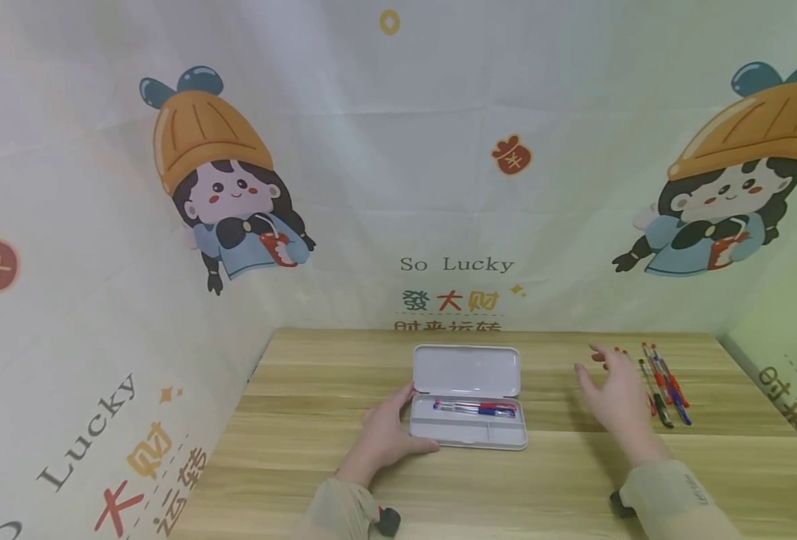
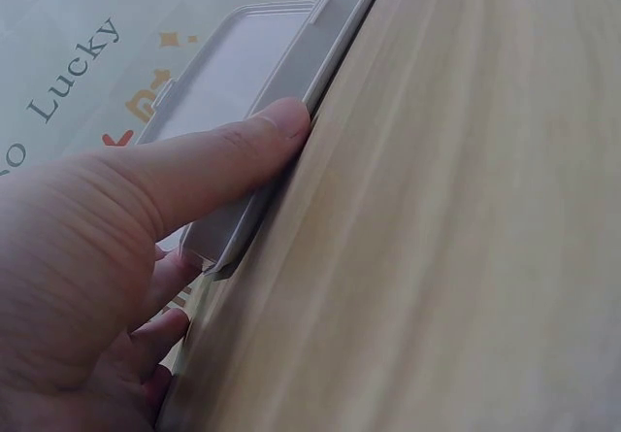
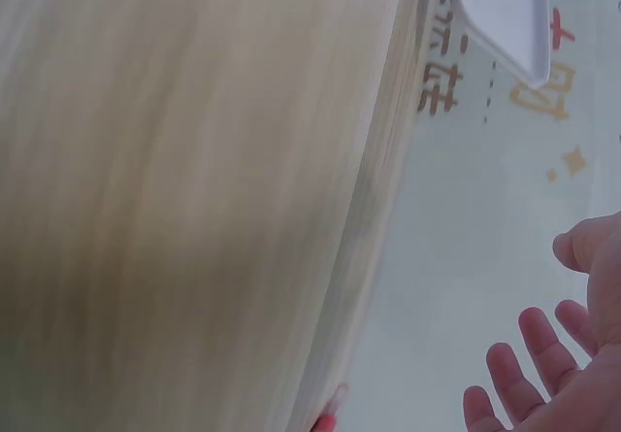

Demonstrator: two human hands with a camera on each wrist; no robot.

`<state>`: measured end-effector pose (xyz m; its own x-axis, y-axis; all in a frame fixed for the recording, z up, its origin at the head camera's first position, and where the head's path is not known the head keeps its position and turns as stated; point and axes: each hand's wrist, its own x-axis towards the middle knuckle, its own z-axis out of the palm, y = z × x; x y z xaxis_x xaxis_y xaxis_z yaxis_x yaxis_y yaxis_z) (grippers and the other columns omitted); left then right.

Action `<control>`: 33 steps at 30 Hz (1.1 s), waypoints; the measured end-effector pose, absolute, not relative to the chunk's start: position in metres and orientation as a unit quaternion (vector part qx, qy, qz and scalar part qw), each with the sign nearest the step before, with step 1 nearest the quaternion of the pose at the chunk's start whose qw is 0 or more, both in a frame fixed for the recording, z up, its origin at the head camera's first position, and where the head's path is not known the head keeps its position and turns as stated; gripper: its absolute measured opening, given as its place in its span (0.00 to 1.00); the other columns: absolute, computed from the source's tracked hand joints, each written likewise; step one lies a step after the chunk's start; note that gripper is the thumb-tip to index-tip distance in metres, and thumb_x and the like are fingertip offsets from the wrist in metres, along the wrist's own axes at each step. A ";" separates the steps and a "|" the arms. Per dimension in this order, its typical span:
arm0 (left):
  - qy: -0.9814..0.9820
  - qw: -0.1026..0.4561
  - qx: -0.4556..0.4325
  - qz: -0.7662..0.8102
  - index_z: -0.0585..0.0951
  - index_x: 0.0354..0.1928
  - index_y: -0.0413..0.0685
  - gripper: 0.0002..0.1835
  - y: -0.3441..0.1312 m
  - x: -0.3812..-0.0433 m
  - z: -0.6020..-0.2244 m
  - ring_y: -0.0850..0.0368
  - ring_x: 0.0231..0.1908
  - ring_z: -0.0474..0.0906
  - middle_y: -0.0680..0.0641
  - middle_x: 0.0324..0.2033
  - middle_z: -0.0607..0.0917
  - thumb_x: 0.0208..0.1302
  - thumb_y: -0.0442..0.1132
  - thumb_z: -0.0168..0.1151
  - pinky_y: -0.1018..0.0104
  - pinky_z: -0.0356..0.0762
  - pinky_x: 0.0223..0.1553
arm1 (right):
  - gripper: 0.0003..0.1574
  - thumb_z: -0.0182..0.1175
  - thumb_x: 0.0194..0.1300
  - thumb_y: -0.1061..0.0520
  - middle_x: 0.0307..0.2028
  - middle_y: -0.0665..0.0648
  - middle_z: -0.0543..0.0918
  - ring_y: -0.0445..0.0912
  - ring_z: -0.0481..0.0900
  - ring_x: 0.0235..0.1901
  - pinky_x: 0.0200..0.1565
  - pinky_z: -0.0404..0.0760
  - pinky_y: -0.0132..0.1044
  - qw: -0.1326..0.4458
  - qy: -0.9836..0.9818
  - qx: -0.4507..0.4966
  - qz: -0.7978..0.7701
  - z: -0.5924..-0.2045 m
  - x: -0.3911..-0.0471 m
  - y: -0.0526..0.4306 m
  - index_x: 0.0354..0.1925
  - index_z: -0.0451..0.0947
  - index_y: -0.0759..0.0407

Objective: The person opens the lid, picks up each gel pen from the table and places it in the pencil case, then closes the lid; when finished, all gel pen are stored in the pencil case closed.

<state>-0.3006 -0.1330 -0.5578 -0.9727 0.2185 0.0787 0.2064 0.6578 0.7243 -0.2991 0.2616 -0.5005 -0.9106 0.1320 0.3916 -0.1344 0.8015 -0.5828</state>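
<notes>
A white pencil case (image 1: 448,433) lies with its lid (image 1: 465,370) raised toward the wall. Inside its back compartment are pens (image 1: 476,409) with red and blue parts. My left hand (image 1: 385,435) grips the case's left end, thumb along the front side and fingers round toward the back. In the left wrist view, the thumb (image 2: 233,155) presses against the case's side wall (image 2: 310,49). My right hand (image 1: 619,405) hovers over the table with nothing in it, fingers spread loosely, just left of several loose pens (image 1: 661,382). The right wrist view shows its fingers (image 3: 514,379) apart.
The wooden table (image 1: 519,487) ends at a printed cloth backdrop (image 1: 344,225), which also covers both sides. The loose red, blue and black pens lie in a bunch at the table's right. Table surface separates the pencil case from that bunch.
</notes>
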 end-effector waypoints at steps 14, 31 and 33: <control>0.912 0.005 0.116 0.393 0.65 0.86 0.53 0.69 -0.134 -0.302 -0.558 0.36 0.81 0.69 0.46 0.80 0.76 0.40 0.58 0.93 0.28 0.56 0.84 | 0.33 0.63 0.78 0.53 0.58 0.80 0.83 0.76 0.79 0.56 0.54 0.79 0.72 0.234 -0.927 -0.025 0.293 -0.508 -0.300 0.301 0.70 0.74 0.74; 0.914 0.014 0.113 0.389 0.65 0.86 0.54 0.69 -0.134 -0.300 -0.558 0.36 0.82 0.68 0.45 0.82 0.73 0.41 0.58 0.93 0.29 0.57 0.84 | 0.38 0.54 0.80 0.52 0.66 0.86 0.72 0.82 0.71 0.64 0.61 0.75 0.78 0.181 -0.926 -0.117 0.309 -0.511 -0.295 0.348 0.74 0.66 0.79; 0.914 0.014 0.113 0.390 0.65 0.86 0.54 0.68 -0.134 -0.300 -0.557 0.36 0.82 0.68 0.45 0.82 0.73 0.41 0.58 0.93 0.29 0.57 0.85 | 0.38 0.53 0.81 0.52 0.66 0.86 0.72 0.82 0.70 0.64 0.62 0.73 0.78 0.180 -0.927 -0.125 0.304 -0.512 -0.294 0.354 0.74 0.66 0.80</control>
<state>-0.3002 -0.1339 -0.5567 -0.9742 0.2170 0.0615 0.1945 0.6699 0.7165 -0.2941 0.3535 -0.5116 -0.9040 0.3419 0.2566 0.1233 0.7833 -0.6092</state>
